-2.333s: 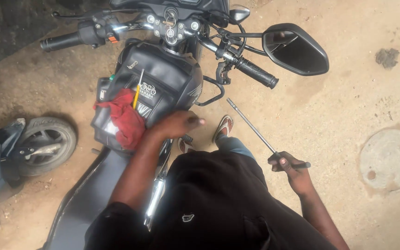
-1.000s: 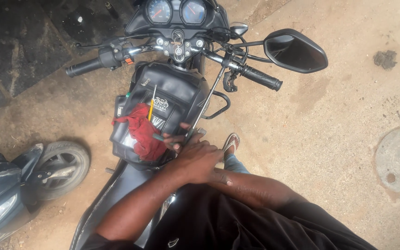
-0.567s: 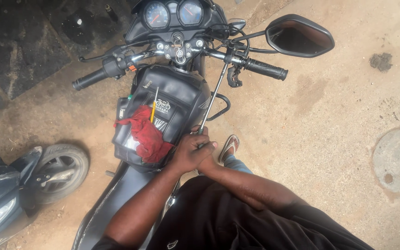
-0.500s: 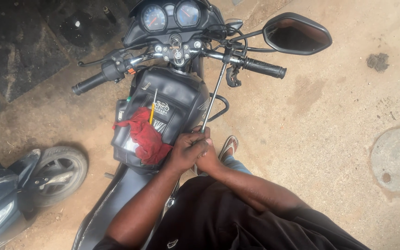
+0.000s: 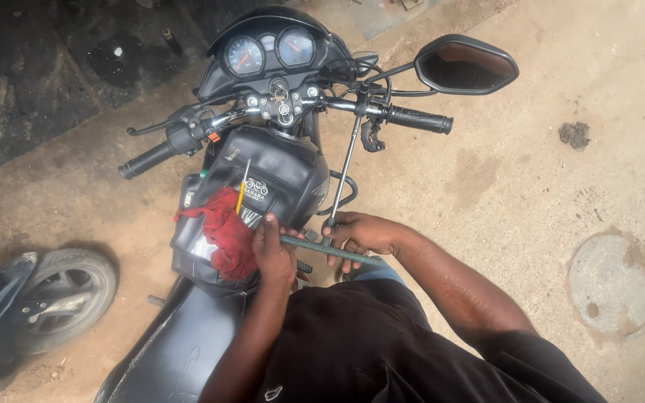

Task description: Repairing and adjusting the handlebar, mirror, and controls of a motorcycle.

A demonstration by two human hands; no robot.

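I stand over a black motorcycle (image 5: pixel 278 168). Both hands grip the crossbar of a long metal T-handle wrench (image 5: pixel 343 168). My left hand (image 5: pixel 274 250) holds the bar's left end beside the fuel tank. My right hand (image 5: pixel 360 233) holds it near the middle, where the shaft joins. The shaft runs up and away to the right handlebar, and its far tip sits near the mirror mount below the right mirror (image 5: pixel 466 66). A red rag (image 5: pixel 222 231) lies on the tank bag, with a yellow-handled tool (image 5: pixel 242 192) stuck in a pocket.
Another vehicle's wheel (image 5: pixel 57 298) and dark bodywork stand at the lower left. A round concrete cover (image 5: pixel 612 283) is set in the dirt ground at right. Dark oily ground lies at the upper left. The motorcycle seat (image 5: pixel 181 351) runs down toward me.
My right hand brought the wrench from my right side over to the motorcycle. My left hand left the tank and took the crossbar. The view shifted, putting the motorcycle more central.
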